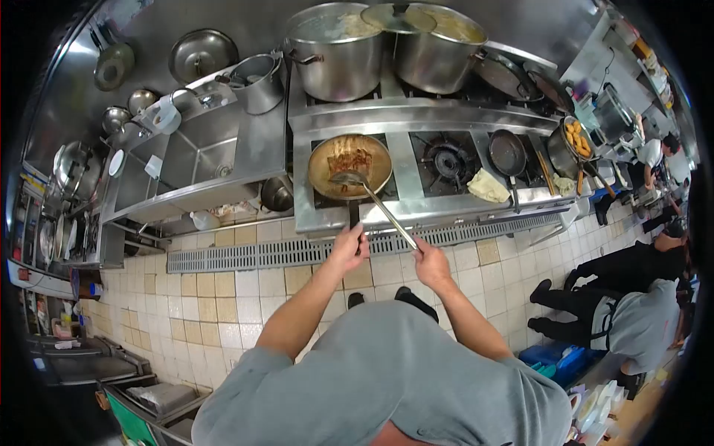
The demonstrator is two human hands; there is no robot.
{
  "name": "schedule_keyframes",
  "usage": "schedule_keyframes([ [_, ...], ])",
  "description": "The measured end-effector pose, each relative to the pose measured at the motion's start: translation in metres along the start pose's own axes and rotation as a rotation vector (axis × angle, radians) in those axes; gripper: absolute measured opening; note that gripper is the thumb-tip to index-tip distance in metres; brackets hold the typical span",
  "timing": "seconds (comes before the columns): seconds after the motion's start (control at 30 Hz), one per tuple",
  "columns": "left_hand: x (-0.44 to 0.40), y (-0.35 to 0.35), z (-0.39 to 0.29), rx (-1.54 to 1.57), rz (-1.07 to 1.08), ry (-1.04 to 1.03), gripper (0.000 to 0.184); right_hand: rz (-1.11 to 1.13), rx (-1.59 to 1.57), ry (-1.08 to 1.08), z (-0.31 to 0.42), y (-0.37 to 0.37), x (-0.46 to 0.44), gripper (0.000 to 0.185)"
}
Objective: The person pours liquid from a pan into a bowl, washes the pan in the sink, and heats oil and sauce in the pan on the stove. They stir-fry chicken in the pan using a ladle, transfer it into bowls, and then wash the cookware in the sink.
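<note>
My left hand (351, 247) is wrapped round the dark handle of a frying pan (321, 164), which sits on the left burner of the stove. Browned food (351, 161) lies in the middle of the pan, with dark residue around it. In my right hand (431, 263) is the end of a long metal ladle (383, 207); I cannot tell how deep its bowl is. The head of the ladle rests in the pan, against the near side of the food.
Two large stockpots (337, 70) stand behind the stove. Right of my pan are a bare burner (447, 162), a folded cloth (488, 186) and a small black skillet (507, 152). A sink (208, 152) is at the left. Other people (632, 320) stand at the right.
</note>
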State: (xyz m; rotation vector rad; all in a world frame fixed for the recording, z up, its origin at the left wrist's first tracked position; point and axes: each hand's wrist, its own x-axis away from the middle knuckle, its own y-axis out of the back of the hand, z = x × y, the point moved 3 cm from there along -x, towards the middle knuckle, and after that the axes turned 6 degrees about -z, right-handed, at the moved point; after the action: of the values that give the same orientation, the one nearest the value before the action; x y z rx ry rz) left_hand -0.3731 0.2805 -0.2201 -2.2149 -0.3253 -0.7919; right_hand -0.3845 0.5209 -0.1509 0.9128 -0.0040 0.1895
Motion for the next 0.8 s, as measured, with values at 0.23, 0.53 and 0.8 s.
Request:
schedule_keyframes([
  [0.23,0.047,-0.034,-0.015,-0.010,-0.121,0.111,0.018,0.238,0.211,0.216,0.011,0.105,-0.031,0.034],
  [0.53,0.022,0.013,0.045,-0.016,-0.041,-0.022,0.018,-0.067,0.256,0.102,-0.001,0.001,-0.047,0.034],
  [0.8,0.060,-0.037,-0.013,-0.040,-0.117,0.063,0.020,0.220,-0.028,0.243,-0.004,0.094,-0.017,0.033],
])
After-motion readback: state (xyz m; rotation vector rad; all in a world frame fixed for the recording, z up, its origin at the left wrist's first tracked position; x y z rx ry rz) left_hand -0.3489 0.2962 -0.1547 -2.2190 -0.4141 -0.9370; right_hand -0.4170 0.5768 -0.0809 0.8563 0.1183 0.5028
